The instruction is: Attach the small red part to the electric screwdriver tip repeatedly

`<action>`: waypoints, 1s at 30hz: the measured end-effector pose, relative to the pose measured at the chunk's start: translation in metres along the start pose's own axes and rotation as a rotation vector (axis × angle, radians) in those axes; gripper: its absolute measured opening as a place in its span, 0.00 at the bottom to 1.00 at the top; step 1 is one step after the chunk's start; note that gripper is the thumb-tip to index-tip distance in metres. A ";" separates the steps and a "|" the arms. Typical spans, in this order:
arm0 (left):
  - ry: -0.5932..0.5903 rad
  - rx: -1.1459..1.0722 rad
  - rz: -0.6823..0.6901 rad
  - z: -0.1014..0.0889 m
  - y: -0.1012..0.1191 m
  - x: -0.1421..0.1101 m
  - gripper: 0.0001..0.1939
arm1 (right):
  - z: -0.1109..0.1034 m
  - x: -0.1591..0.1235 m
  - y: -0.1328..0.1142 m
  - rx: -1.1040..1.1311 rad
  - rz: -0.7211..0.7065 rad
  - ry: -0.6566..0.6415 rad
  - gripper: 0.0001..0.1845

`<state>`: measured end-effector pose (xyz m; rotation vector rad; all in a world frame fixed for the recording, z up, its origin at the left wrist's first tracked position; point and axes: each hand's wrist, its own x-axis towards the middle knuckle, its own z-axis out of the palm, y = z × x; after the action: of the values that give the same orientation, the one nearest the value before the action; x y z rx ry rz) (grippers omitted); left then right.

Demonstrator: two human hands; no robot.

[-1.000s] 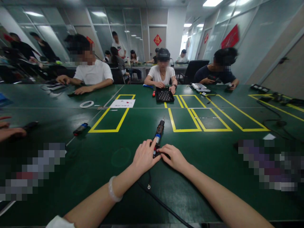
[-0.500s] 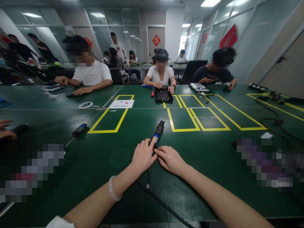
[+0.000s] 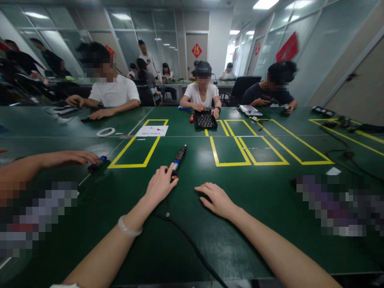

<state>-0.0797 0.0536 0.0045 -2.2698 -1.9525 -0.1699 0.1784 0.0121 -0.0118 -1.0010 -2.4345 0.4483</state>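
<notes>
My left hand (image 3: 161,182) is closed over the rear half of an electric screwdriver (image 3: 180,157), a dark, slim tool with a blue and silver band. It lies on the green table with its tip pointing away from me and slightly right. Part of its body is hidden under my fingers. From its rear a black cord (image 3: 192,244) runs toward the table's near edge. To the right, my right hand (image 3: 218,200) rests on the tabletop, fingers stretched out, holding nothing and apart from the tool.
Yellow tape outlines (image 3: 232,164) mark the table ahead. On the left, another person's hand (image 3: 81,157) reaches to a second blue-banded tool (image 3: 99,163). A white sheet (image 3: 152,131) and white ring (image 3: 105,132) lie farther back. Across sits a person with a black tray (image 3: 205,125).
My left hand has moved left with the screwdriver, away from my right hand, which stays in place. At the left, another person's hand has come in over the second tool.
</notes>
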 end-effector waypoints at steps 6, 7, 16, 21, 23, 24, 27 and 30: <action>-0.063 0.010 -0.216 0.009 -0.082 0.020 0.33 | -0.001 0.001 0.001 0.010 -0.008 -0.008 0.16; -0.071 0.007 -0.250 0.010 -0.095 0.022 0.33 | -0.001 0.001 0.001 0.008 -0.008 -0.007 0.15; -0.081 0.013 -0.487 0.012 -0.186 0.015 0.34 | 0.001 0.001 0.002 -0.007 -0.020 -0.015 0.14; -0.013 0.083 -0.519 0.011 -0.189 0.010 0.31 | 0.001 0.002 0.002 -0.009 -0.025 -0.014 0.13; 0.040 0.102 -0.519 0.010 -0.183 0.009 0.30 | 0.001 0.002 0.002 -0.012 -0.026 -0.014 0.12; 0.059 0.102 -0.527 0.009 -0.179 0.008 0.29 | 0.001 0.001 0.002 -0.013 -0.026 -0.014 0.12; 0.073 0.086 -0.550 0.007 -0.171 0.008 0.25 | 0.001 0.001 0.002 -0.018 -0.022 -0.024 0.12; 0.079 0.078 -0.561 0.006 -0.169 0.007 0.23 | 0.000 0.001 0.002 -0.028 -0.020 -0.036 0.12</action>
<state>-0.2456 0.0866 0.0060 -1.5885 -2.4476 -0.2299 0.1787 0.0145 -0.0123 -0.9872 -2.4870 0.4298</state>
